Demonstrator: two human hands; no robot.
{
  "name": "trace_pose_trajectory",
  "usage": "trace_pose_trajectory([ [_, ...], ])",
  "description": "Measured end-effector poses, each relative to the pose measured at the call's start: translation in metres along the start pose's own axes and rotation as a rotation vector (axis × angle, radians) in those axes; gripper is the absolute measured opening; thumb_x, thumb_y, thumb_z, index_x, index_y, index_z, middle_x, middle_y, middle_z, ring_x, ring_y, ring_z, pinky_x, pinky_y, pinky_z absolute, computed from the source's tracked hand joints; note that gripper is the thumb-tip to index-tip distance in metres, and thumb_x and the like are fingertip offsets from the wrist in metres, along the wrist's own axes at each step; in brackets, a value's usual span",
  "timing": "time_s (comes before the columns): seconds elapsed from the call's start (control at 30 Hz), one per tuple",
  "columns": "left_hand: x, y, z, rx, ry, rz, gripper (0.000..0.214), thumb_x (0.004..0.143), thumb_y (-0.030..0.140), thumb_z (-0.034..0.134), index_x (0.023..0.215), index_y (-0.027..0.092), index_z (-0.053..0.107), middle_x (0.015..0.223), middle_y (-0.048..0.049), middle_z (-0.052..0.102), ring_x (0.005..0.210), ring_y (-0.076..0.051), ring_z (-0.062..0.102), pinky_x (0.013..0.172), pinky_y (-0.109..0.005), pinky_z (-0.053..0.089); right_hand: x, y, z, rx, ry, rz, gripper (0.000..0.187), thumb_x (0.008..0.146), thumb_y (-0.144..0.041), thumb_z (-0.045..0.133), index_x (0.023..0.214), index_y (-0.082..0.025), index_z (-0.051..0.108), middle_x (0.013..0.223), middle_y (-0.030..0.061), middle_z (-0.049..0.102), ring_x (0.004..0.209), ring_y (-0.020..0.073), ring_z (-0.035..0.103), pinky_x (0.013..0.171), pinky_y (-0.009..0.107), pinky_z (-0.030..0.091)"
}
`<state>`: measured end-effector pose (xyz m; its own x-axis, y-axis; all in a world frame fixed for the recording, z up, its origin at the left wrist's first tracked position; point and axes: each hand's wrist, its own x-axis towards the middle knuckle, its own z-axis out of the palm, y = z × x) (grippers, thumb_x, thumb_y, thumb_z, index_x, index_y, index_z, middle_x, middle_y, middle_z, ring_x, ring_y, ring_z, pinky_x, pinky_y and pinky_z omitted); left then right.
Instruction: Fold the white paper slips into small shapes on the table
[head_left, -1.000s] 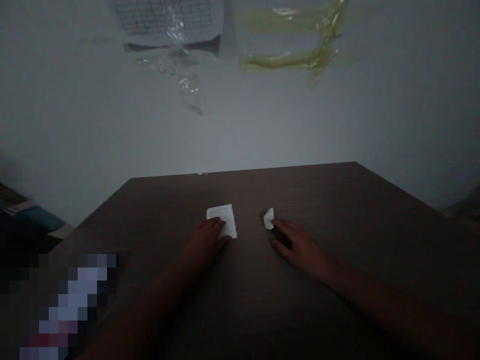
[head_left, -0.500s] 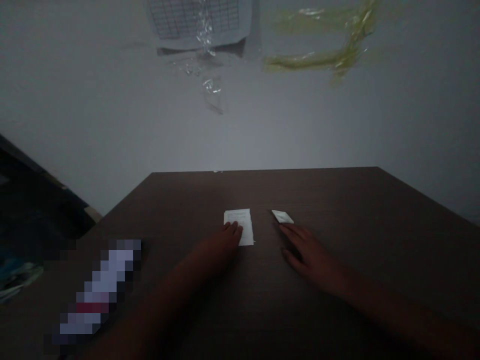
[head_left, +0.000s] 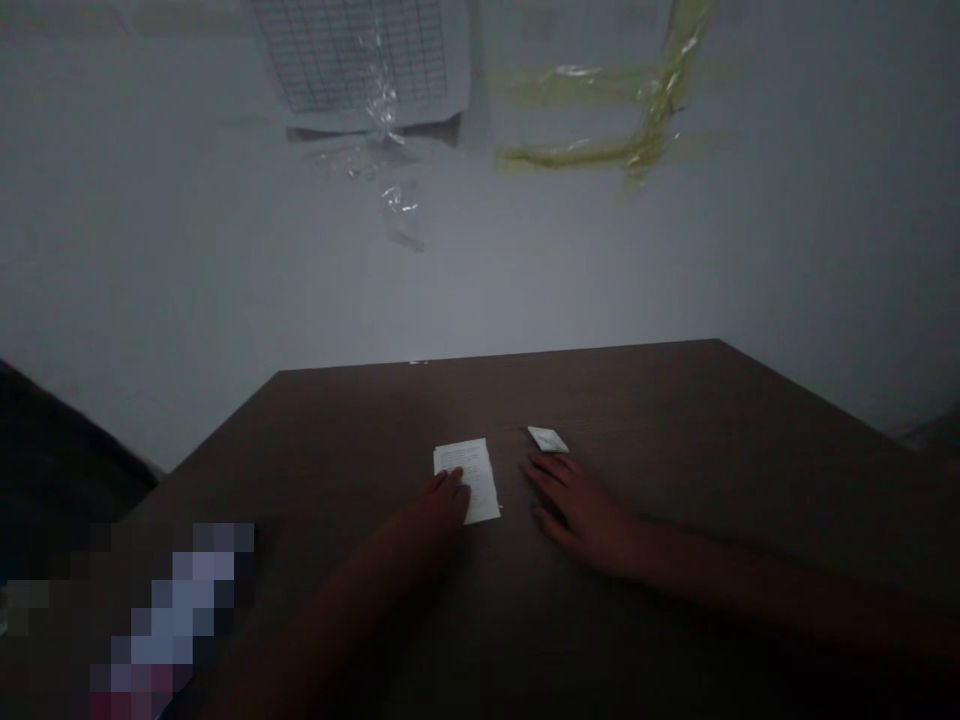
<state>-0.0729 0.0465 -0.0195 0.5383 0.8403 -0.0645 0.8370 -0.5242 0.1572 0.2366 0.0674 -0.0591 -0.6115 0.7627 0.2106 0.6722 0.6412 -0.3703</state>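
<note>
Small sheets of white printed paper lie flat on the dark brown table. My left hand rests on their lower left part, fingers extended over the print. To the right lies a small white folded piece of paper, slanted in outline. Just below it is my right hand, palm down with the fingers apart and the thumb spread. Its fingertips are close to the folded piece's near edge; whether they touch it I cannot tell. Neither hand grips anything.
The brown table backs onto a pale wall. A gridded sheet and yellowish tape are stuck on the wall. A blurred-out, long pale object lies at the table's left.
The view has shifted, so the papers and hands appear further left and lower. My right hand has slid slightly left relative to the folded piece. My left hand stays on the printed paper.
</note>
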Motion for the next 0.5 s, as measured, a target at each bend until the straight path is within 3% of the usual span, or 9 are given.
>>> trace_pose_trajectory([
  [0.17,0.007,0.002,0.000,0.075,0.004,-0.054,0.060,0.101,0.002,0.053,0.159,0.011,0.065,0.169,-0.0247,0.067,0.155,-0.038,0.066,0.126,-0.050,0.056,0.017,-0.018,0.005,0.038,-0.073,-0.103,0.070,0.110,-0.040,0.068,0.174,-0.017,0.053,0.179,0.0241,0.054,0.168,0.0431,0.048,0.135,0.070,0.044],
  [0.3,0.013,0.006,0.001,0.108,0.071,-0.095,0.055,0.102,0.002,0.051,0.155,0.010,0.065,0.158,-0.0238,0.073,0.145,-0.037,0.070,0.125,-0.051,0.056,0.027,-0.027,0.012,0.080,-0.030,-0.134,0.076,0.107,-0.045,0.076,0.173,-0.015,0.052,0.174,0.0249,0.058,0.162,0.0423,0.055,0.133,0.066,0.048],
  [0.5,0.024,0.006,0.015,0.109,0.130,-0.079,0.048,0.106,0.006,0.050,0.149,0.011,0.069,0.156,-0.0249,0.073,0.142,-0.040,0.071,0.125,-0.059,0.056,0.047,-0.022,0.013,0.097,0.044,-0.077,0.050,0.108,-0.032,0.076,0.156,-0.019,0.069,0.150,0.0189,0.074,0.145,0.0380,0.066,0.124,0.063,0.055],
])
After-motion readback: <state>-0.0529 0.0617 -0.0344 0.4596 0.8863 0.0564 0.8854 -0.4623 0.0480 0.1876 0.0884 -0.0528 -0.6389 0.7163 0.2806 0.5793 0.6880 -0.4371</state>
